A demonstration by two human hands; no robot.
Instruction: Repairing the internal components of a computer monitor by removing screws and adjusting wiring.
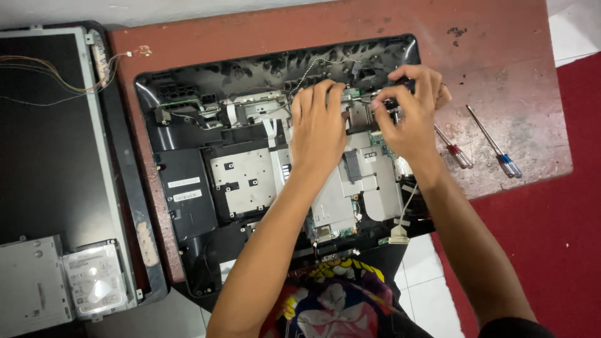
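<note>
Both bare forearms enter from the 6 o'clock edge and run up toward 12 o'clock, converging slightly near the wrists. Left hand (318, 128) lies palm down, back to the camera, fingers together and extended toward 12 o'clock, fingertips bent down. Right hand (410, 112) sits just at 3 o'clock of the left, close but apart, wrist cocked toward 11 o'clock, fingers curled inward and thumb and forefinger pinched near each other; what lies between them cannot be made out.
</note>
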